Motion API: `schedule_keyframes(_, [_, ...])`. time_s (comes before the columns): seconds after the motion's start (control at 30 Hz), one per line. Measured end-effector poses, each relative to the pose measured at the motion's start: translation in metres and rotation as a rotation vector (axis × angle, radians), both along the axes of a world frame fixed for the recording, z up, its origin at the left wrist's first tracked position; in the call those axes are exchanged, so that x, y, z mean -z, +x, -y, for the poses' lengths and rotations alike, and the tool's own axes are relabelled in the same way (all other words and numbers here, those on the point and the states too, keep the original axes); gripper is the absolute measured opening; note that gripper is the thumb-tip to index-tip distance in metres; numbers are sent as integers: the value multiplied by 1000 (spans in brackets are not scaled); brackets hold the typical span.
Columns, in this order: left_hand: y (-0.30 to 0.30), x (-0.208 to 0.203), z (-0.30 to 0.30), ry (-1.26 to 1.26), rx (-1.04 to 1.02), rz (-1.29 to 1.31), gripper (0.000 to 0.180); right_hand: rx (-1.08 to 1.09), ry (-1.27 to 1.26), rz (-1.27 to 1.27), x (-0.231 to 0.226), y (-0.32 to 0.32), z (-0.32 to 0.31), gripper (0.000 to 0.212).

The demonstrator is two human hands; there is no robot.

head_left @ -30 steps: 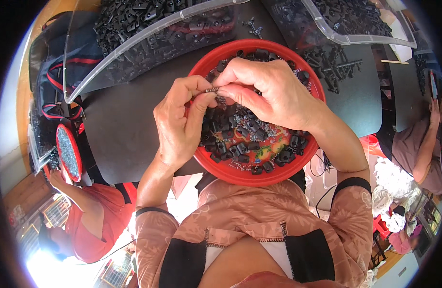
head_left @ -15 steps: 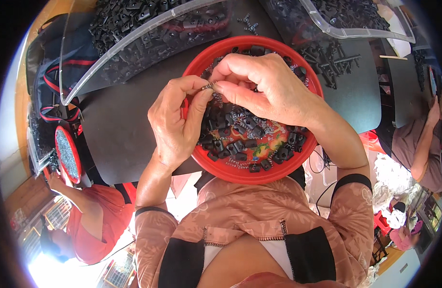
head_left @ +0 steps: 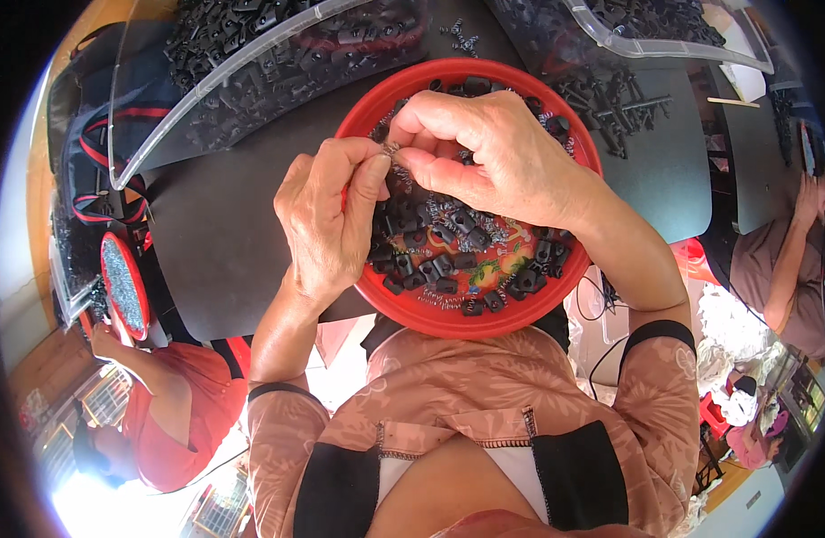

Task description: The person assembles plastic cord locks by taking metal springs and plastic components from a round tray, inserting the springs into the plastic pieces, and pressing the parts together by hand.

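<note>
A round red bowl [head_left: 401, 314] rests on the dark table, holding several small black plastic parts [head_left: 439, 264] and tiny metal springs. My left hand [head_left: 327, 215] and my right hand [head_left: 493, 157] meet above the bowl's left side. Their fingertips pinch one small metal spring [head_left: 392, 151] between them. My right hand covers much of the bowl's upper half.
Clear plastic bins [head_left: 251, 54] filled with black parts stand at the back left and back right [head_left: 663, 27]. Loose black parts [head_left: 609, 94] lie right of the bowl. A person in red [head_left: 161, 403] sits at left beside a small red dish [head_left: 124, 285]; another person [head_left: 789, 260] sits at right.
Both hands have stayed over the bowl, working the small spring between the fingertips. They have shifted only slightly.
</note>
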State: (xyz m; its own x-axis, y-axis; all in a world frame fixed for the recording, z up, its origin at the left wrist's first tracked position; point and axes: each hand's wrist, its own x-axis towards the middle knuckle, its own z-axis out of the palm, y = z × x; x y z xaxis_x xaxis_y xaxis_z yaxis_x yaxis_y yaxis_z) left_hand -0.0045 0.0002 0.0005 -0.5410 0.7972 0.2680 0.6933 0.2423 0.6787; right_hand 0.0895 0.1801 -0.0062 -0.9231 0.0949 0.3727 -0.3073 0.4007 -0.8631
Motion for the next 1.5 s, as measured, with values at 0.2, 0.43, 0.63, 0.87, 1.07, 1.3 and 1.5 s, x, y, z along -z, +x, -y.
schedule_keyframes(0.2, [5, -7, -3, 73, -168, 332, 9, 19, 3, 77, -4, 0, -4, 12])
schedule_keyframes(0.43, [-9, -9, -3, 15, 5, 33, 5, 75, 69, 160, -7, 3, -14, 13])
schedule_keyframes(0.63, [-11, 0, -10, -32, 214, -221, 15, -14, 492, 264, -5, 4, -21, 11])
schedule_keyframes(0.87, [-10, -7, -10, -91, 275, -200, 19, -176, 439, 293, -15, 9, -23, 10])
schedule_keyframes(1.07, [-8, -1, -8, -34, 68, -70, 22, 110, 566, 206, -6, 6, -23, 8])
schedule_keyframes(1.3, [-11, 0, -5, -80, 268, -199, 22, -37, 628, 257, -9, 13, -22, 12])
schedule_keyframes(1.5, [-7, 3, -8, -47, 177, -185, 18, -7, 718, 330, -11, 16, -18, 17])
